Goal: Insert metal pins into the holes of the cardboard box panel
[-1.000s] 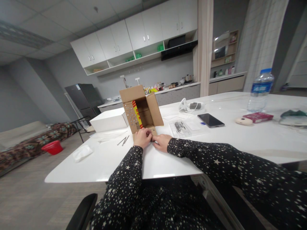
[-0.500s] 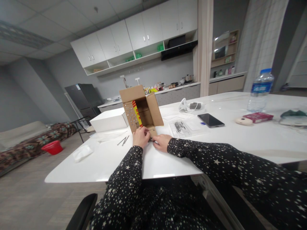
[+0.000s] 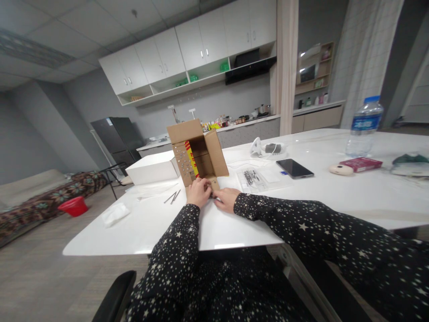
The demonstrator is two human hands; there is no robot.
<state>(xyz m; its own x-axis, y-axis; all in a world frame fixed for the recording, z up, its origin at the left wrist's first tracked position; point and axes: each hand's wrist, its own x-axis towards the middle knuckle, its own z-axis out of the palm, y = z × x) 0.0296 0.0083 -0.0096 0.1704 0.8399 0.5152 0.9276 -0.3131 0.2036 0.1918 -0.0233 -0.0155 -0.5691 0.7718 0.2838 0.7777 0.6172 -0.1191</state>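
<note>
A small brown cardboard box (image 3: 197, 150) lies on its side on the white table (image 3: 301, 192), its opening towards me and its flaps spread. A red and yellow strip shows inside, and the left flap carries rows of small metal studs. My left hand (image 3: 198, 192) and my right hand (image 3: 226, 197) meet on the bottom flap at the box's front edge. Both hands have curled fingers pinching at a small dark item on that flap; it is too small to identify.
A white flat box (image 3: 152, 167) lies left of the cardboard box, with two nails (image 3: 172, 197) and a crumpled tissue (image 3: 114, 213) nearer the table edge. To the right are a plastic bag (image 3: 256, 178), a phone (image 3: 294, 168), a water bottle (image 3: 363, 125) and a red packet (image 3: 360, 163).
My left hand lifted slightly towards the box opening half a second ago and has settled back onto the bottom flap. My right hand has stayed in place.
</note>
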